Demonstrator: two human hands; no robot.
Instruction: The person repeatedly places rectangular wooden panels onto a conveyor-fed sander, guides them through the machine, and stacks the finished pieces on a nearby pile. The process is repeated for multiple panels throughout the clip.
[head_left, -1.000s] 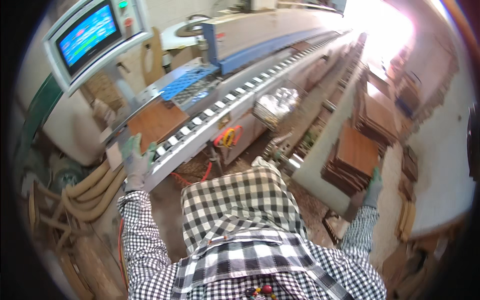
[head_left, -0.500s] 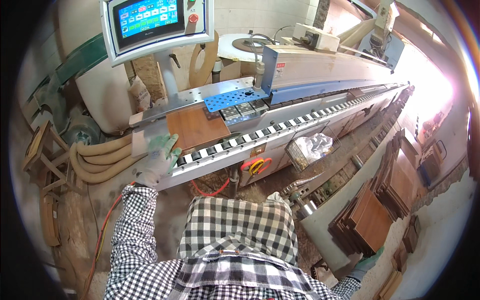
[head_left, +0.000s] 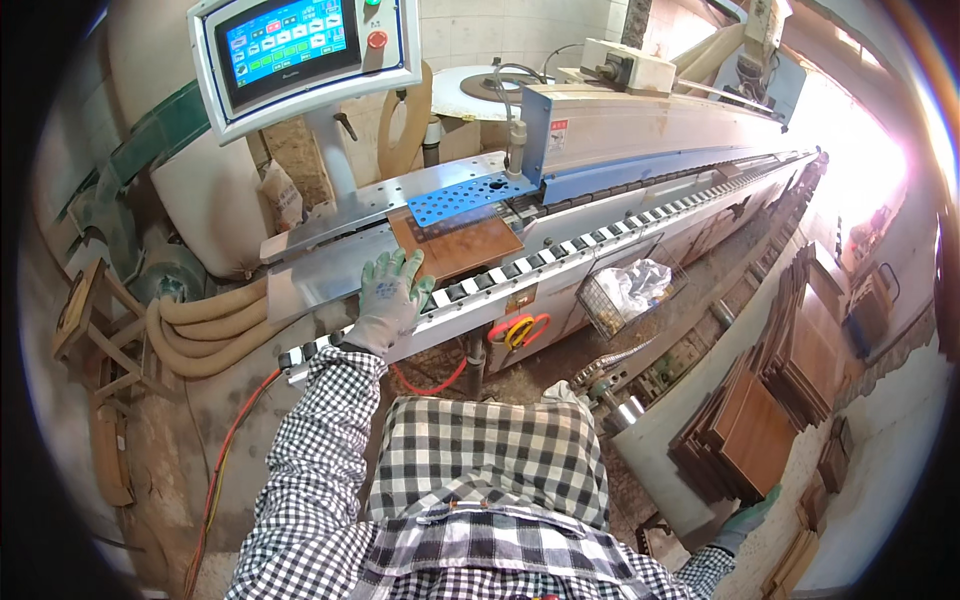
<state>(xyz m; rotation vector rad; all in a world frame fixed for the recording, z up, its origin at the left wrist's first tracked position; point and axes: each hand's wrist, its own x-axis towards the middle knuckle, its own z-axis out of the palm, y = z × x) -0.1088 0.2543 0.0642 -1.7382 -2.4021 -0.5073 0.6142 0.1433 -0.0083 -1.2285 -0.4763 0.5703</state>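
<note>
A brown wood-grain board (head_left: 455, 240) lies flat on the long machine's feed table, its far part under the blue perforated guard (head_left: 470, 200). My left hand (head_left: 390, 300), in a grey glove with green fingertips, rests against the board's near left corner. Its fingers are spread and wrap round nothing. Far to the lower right, my right hand (head_left: 742, 522), in the same kind of glove, is at the near edge of a stack of brown boards (head_left: 750, 435). Its fingers look stretched out, and part of the hand is hidden from view.
A control screen (head_left: 290, 45) with a red button stands above the table. The roller track (head_left: 560, 258) runs off to the far right. Orange-and-yellow-handled scissors (head_left: 518, 331) hang below it, beside a wire basket (head_left: 630, 290). Tan hoses (head_left: 215, 325) curl at the left.
The board has slid right along the table and further under the blue guard. My left hand has moved right with it, fingers now spread wider. My right hand stays by the stack.
</note>
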